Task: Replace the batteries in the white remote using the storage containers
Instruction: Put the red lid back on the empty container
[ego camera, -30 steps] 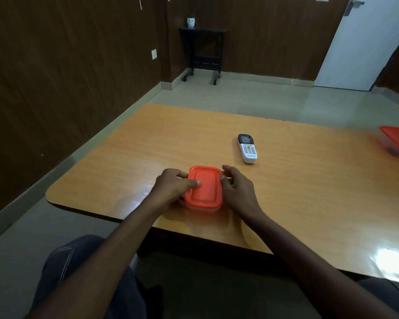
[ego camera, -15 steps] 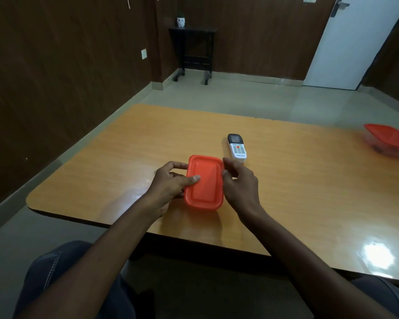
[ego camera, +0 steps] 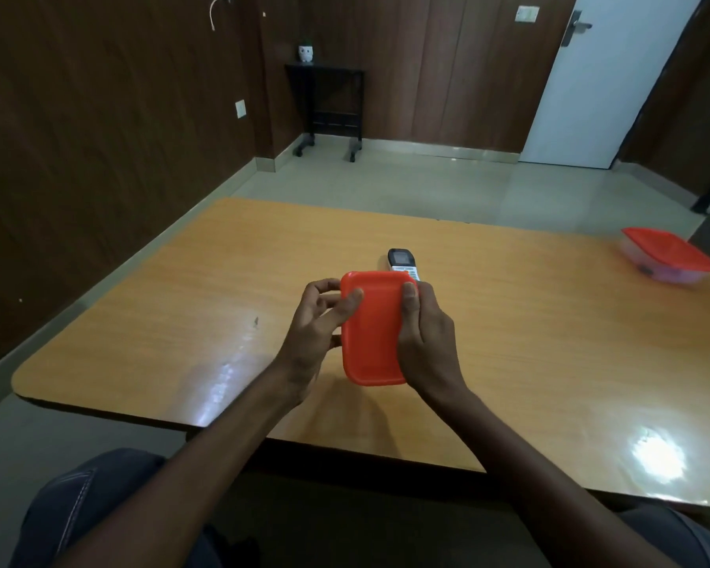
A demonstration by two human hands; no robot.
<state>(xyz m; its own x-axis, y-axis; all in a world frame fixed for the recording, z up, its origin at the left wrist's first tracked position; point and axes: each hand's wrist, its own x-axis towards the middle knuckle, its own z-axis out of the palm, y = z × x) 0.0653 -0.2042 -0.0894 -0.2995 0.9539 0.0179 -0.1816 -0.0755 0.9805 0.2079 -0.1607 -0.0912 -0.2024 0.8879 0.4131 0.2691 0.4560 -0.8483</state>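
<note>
Right hand (ego camera: 423, 334) clamps the right long edge of the orange lid (ego camera: 372, 327), thumb on top. Left hand (ego camera: 318, 321) holds the opposite edge, thumb on the lid's face and fingers loosely curled at the rim, probably working the seal loose. The lid is smooth, glossy plastic, a rounded rectangle (the tub beneath is hidden). Just beyond lies the white remote (ego camera: 402, 265), part-hidden by the lid, on the glossy wood-grain table (ego camera: 181, 321). Far right stands a second container (ego camera: 669, 260), clear with a red lid.
</note>
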